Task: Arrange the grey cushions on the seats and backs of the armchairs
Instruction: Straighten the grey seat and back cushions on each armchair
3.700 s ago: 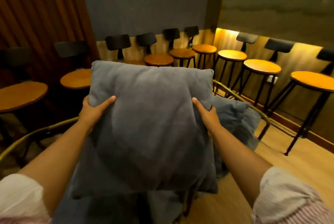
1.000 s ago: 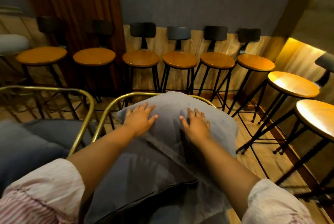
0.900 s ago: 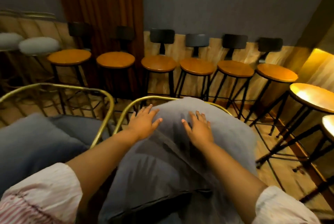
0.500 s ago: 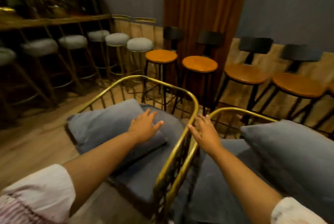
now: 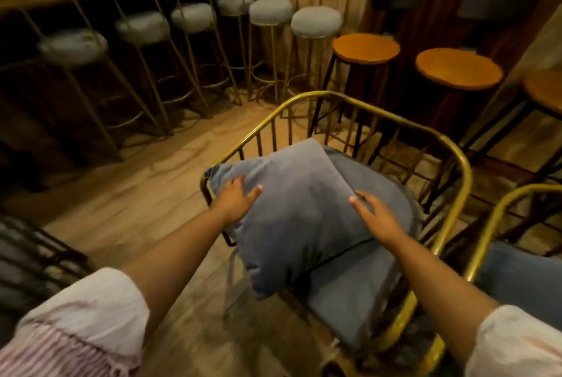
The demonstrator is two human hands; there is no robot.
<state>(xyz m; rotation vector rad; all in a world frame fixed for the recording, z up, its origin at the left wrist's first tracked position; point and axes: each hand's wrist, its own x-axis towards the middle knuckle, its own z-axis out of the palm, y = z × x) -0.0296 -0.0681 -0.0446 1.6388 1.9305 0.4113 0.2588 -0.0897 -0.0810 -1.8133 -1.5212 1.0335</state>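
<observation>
A loose grey cushion (image 5: 298, 215) lies tilted on the seat of a gold wire-framed armchair (image 5: 456, 164). It rests on a flat grey seat cushion (image 5: 349, 291). My left hand (image 5: 234, 199) lies on the loose cushion's left edge with its fingers spread. My right hand (image 5: 375, 217) lies on the cushion's right edge, fingers also apart. Neither hand is closed around the fabric. A second gold armchair (image 5: 501, 212) stands at the right edge, with another grey cushion (image 5: 523, 279) in it.
Grey padded stools (image 5: 316, 22) on thin gold legs line a counter at the back left. Wooden-seat stools (image 5: 366, 48) with black legs stand behind the armchair. A dark wire frame (image 5: 33, 258) sits at the left edge. Wooden floor (image 5: 137, 194) lies left of the armchair.
I have turned left, away from the right armchair whose back cushion I was pressing. Both hands have come down onto the loose cushion in the left armchair.
</observation>
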